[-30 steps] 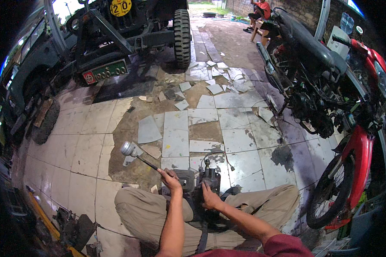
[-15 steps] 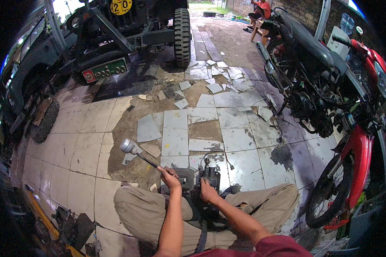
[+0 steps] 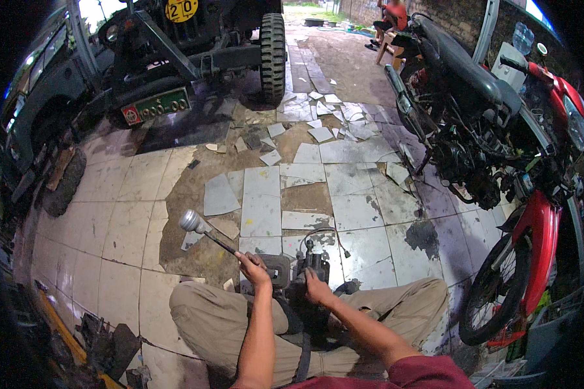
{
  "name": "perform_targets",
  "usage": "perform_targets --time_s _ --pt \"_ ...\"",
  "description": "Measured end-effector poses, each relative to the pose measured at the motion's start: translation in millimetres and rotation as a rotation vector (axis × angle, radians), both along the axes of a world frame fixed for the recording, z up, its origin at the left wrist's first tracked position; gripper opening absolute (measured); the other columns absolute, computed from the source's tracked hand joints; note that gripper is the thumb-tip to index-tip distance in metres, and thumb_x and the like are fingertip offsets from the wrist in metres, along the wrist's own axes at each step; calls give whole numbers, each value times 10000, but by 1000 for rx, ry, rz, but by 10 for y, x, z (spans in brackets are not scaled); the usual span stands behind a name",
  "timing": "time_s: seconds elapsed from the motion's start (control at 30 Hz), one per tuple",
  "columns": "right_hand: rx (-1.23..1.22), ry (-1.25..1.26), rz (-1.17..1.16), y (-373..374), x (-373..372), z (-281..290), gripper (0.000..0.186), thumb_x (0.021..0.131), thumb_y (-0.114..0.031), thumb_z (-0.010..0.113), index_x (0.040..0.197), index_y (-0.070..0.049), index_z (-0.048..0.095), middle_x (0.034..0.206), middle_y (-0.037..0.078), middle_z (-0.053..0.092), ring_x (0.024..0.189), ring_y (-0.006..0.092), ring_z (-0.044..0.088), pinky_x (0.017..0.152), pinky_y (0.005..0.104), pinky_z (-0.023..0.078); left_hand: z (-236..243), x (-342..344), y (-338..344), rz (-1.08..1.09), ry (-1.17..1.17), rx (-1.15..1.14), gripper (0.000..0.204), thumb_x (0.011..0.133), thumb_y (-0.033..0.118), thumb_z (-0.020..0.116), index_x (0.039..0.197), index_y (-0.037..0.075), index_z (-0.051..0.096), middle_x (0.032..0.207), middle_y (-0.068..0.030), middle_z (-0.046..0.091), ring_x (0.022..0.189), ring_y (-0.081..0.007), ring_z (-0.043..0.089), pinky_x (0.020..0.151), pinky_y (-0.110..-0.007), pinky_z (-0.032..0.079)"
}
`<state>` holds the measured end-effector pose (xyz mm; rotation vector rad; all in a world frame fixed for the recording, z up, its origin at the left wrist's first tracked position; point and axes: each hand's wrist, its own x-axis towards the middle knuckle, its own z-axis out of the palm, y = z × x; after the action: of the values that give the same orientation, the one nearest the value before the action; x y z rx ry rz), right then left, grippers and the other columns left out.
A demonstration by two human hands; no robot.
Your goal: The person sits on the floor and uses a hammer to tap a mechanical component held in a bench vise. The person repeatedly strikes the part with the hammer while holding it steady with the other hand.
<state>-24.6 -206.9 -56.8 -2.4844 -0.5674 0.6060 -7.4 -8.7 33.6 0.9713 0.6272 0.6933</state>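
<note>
My left hand [image 3: 253,268] is closed around a dark rod with a round silver metal head [image 3: 192,222]. The head points up and to the left, over bare ground beside broken tiles. My right hand [image 3: 317,289] is closed on a black mechanical part [image 3: 313,259] between my crossed legs. A thin black cable [image 3: 336,235] curves away from its top onto the floor. Close by my left hand lies a dark rectangular part with an opening [image 3: 278,267]. The lower end of the black part is partly hidden by my hand and legs.
Broken tile pieces [image 3: 320,134] lie scattered ahead. A dark vehicle [image 3: 175,58] stands at the far left, a red and black motorcycle [image 3: 493,123] on the right. Metal parts [image 3: 107,347] lie at the lower left. A person [image 3: 393,16] sits in the background.
The whole view has shifted slightly. Both hands keep their grips, and the rod and black part stay in nearly the same place.
</note>
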Motion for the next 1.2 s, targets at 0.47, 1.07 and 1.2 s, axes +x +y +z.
perform_targets --time_s 0.47,1.07,1.2 --pt "48 46 41 108 -137 171 806 728 -68 591 1400 -1 153 1425 275 230 1012 489 528 830 518 474 56 -18 8 13 16 -9 589 949 583 290 577 127 278 474 -3 265 391 -128 267 406 -292 225" --pt "2 113 -15 137 -263 437 868 728 -83 566 1431 -5 62 1417 290 257 995 493 540 831 517 470 33 -30 24 -3 -10 -31 587 938 596 315 581 130 279 474 8 260 393 -116 259 398 -275 216" --pt "2 62 -21 -23 -60 148 871 730 -75 569 1429 4 55 1441 277 221 1017 481 536 854 504 461 33 -2 -11 -17 12 -17 582 938 593 321 587 130 285 480 11 263 402 -115 273 397 -275 224"
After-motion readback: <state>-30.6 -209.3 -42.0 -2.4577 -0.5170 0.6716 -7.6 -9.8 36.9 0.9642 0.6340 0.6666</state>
